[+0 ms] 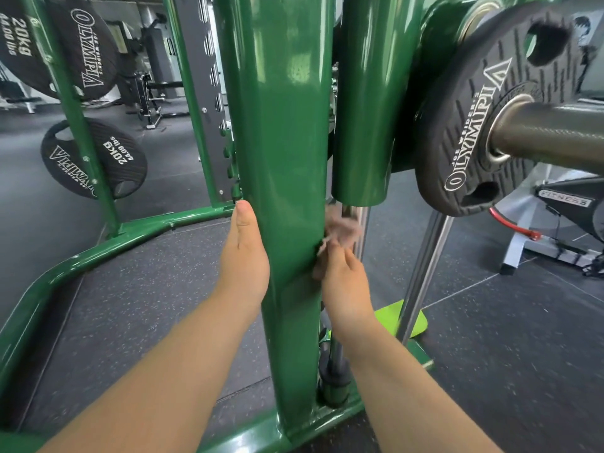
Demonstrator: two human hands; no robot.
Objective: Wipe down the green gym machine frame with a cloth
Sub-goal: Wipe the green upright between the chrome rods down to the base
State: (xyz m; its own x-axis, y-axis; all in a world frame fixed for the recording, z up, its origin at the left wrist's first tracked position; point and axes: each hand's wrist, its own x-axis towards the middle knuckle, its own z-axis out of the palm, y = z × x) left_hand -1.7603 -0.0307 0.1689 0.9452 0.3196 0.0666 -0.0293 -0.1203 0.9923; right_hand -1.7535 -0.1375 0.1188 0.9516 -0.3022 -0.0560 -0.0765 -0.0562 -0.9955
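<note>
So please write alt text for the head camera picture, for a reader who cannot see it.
A person's two hands work on a green upright post of a gym machine: the left hand rests against its left side, the right hand holds a cloth at its right edge. A black weight plate hangs nearby.

Hands either side of the upright post

The upright post (281, 158) rises from the base rail (98, 243) at centre – the left hand (243, 256) lies against its left face, the right hand (343, 276) at its right edge with the cloth (343, 227) just above the fingers. Right of the post hangs a sleeve (362, 103), then a weight plate (490, 119) on a bar (555, 135). Far left, behind the rail – two stored plates (91, 161).
</note>
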